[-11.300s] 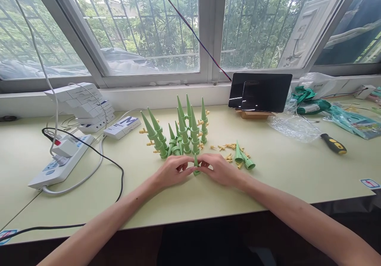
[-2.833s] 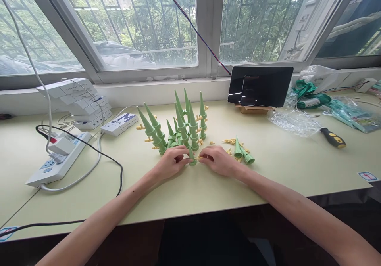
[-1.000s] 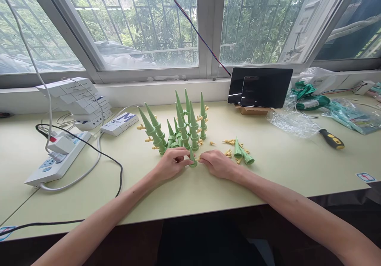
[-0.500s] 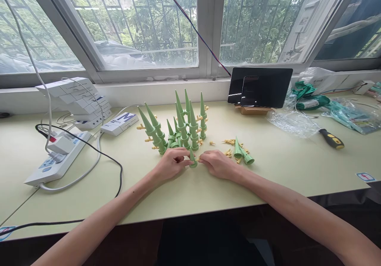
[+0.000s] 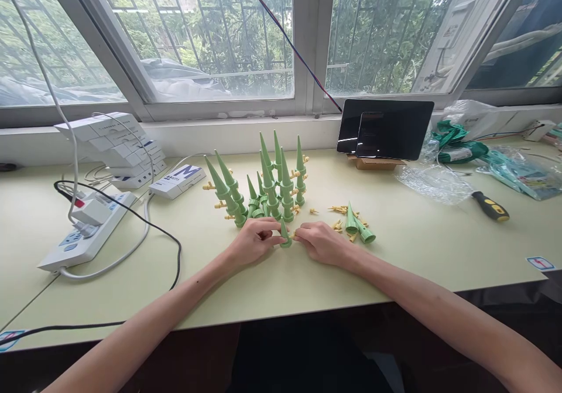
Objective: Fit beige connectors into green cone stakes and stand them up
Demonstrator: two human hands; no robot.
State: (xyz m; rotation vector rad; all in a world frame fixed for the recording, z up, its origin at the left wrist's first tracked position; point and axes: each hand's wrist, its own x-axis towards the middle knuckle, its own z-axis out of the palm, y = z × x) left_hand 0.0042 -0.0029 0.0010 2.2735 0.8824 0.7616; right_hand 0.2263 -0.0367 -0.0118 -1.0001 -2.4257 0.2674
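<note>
Between the fingers of my left hand (image 5: 254,241) a green plastic watering spike (image 5: 285,236) is gripped, its point up, low over the table. My right hand (image 5: 322,242) pinches a small yellow valve (image 5: 294,235) against the spike's right side; my fingers cover most of it. Just behind stand several stacked green spikes (image 5: 270,191) with yellow valves sticking out at their sides. To the right of my right hand lie loose green spikes (image 5: 362,229) among several small yellow valves (image 5: 337,225). One yellow valve (image 5: 313,211) rests apart.
At left are a power strip (image 5: 88,235) with cables, stacked white boxes (image 5: 116,150) and a single white box (image 5: 178,181). A dark tablet (image 5: 395,129) and phone (image 5: 367,135) lean at the back. Plastic bags (image 5: 518,170) and a screwdriver (image 5: 490,207) lie at right.
The view has shifted very slightly. Both hands keep the same hold on the spike and the valve, with no clear movement of either.
</note>
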